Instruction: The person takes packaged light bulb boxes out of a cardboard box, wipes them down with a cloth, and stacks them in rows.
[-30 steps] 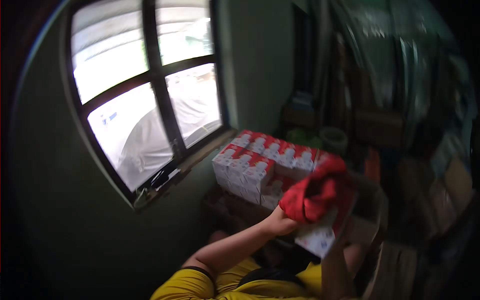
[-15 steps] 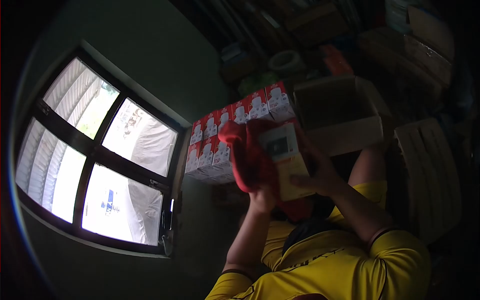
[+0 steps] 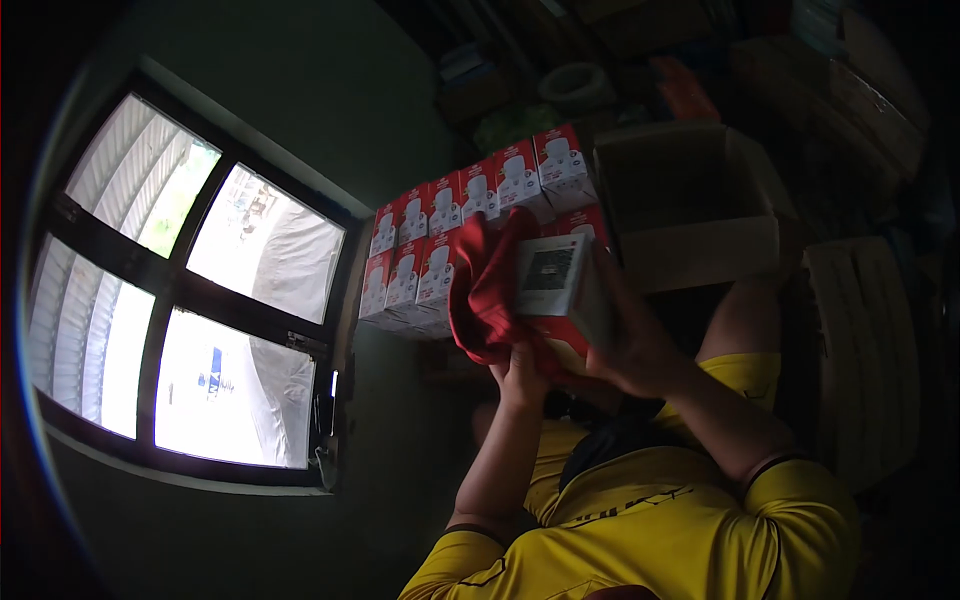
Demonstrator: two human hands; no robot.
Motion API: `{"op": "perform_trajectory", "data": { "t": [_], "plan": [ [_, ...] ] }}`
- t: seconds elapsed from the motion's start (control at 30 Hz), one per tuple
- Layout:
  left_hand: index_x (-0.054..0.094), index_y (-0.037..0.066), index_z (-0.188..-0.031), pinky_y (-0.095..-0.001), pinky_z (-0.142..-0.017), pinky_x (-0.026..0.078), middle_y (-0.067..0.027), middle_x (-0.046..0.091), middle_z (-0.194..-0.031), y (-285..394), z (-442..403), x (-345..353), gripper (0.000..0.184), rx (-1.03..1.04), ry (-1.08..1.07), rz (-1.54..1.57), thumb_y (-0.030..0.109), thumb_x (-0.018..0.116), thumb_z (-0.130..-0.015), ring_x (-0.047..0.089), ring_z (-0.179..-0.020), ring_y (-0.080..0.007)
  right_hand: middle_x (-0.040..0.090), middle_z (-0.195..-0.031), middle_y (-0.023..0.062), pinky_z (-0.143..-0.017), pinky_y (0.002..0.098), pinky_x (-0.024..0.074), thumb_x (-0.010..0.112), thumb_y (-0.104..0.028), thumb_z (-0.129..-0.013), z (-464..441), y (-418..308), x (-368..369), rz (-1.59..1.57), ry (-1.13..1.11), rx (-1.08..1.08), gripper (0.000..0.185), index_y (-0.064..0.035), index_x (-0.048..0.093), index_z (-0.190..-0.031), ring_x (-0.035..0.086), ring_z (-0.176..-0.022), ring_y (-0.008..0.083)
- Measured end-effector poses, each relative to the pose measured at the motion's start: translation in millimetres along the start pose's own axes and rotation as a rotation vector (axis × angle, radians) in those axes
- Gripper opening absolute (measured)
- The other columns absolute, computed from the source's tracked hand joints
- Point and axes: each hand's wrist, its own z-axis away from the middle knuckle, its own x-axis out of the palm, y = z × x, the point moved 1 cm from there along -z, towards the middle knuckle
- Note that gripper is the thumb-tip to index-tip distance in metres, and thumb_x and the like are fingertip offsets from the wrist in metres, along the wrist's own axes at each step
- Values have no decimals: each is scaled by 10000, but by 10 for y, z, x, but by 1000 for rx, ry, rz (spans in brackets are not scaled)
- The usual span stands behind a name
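Note:
My left hand [image 3: 520,376] is closed around a red cloth [image 3: 483,305], which hangs bunched over its fingers against the left side of a small carton. That red and white carton [image 3: 550,277] is tilted, showing a white face with a dark square code. My right hand [image 3: 637,347] grips it from the right, fingers along its side. Just beyond stand rows of similar red and white boxes [image 3: 437,270], each printed with a white, bulb-like picture. The cloth and carton hide part of the nearest boxes.
An open cardboard box [image 3: 700,240] stands right of the rows. A window [image 3: 190,280] fills the left side, set in a dark wall. Behind are a pale ring-shaped roll [image 3: 577,88], an orange item [image 3: 684,88] and more cartons in shadow. A pale slatted object [image 3: 862,350] is at right.
The carton has turned in my hands, so a white face with the code now shows along with a red side. The cloth has shifted and its folds look different.

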Motion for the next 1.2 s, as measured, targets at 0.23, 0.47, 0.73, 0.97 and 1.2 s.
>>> {"op": "perform_trajectory", "data": {
  "t": [0.23, 0.47, 0.73, 0.97, 1.2],
  "plan": [
    [259, 99, -1514, -468, -1139, 325, -98, 366, -1510, -340, 272, -28, 667, -103, 5, 172, 396, 554, -994, 389, -1372, -278, 335, -1506, 239, -1134, 438, 292, 813, -460, -757, 6, -2, 40, -118, 237, 0, 1154, 18, 122, -1547, 365, -1401, 338],
    [299, 13, -1485, -471, -1095, 386, -168, 428, -1465, -10, 53, -43, 702, -187, -190, 219, 479, 490, -996, 468, -1311, -304, 355, -1494, 230, -1131, 450, 282, 826, -427, -750, 96, 79, 8, 64, 127, -48, 1114, 5, 175, -1544, 365, -1394, 348],
    [299, -16, -1481, -460, -1075, 421, -181, 436, -1468, -96, -69, -197, 619, -260, -368, 367, 371, 476, -1031, 471, -1322, -303, 413, -1435, 190, -1101, 416, 324, 838, -406, -732, 84, -14, -52, -131, 137, -20, 999, 9, 341, -1494, 406, -1346, 305],
    [396, -1, -1417, -393, -1059, 423, -141, 533, -1363, -140, 80, 241, 460, -186, 6, 106, 96, 542, -992, 534, -1243, -242, 368, -1472, 192, -1088, 395, 350, 789, -395, -801, -20, 79, -315, -312, 198, 240, 919, 39, 339, -1476, 426, -1333, 270],
    [470, -8, -1326, -346, -1026, 431, -90, 572, -1274, 145, -175, 318, 499, 10, -108, -319, 12, 651, -862, 554, -1173, -184, 306, -1507, 253, -1127, 424, 305, 787, -417, -784, -105, -86, -25, 133, 238, 12, 1188, 17, -16, -1545, 331, -1420, 329]
  ]
}}
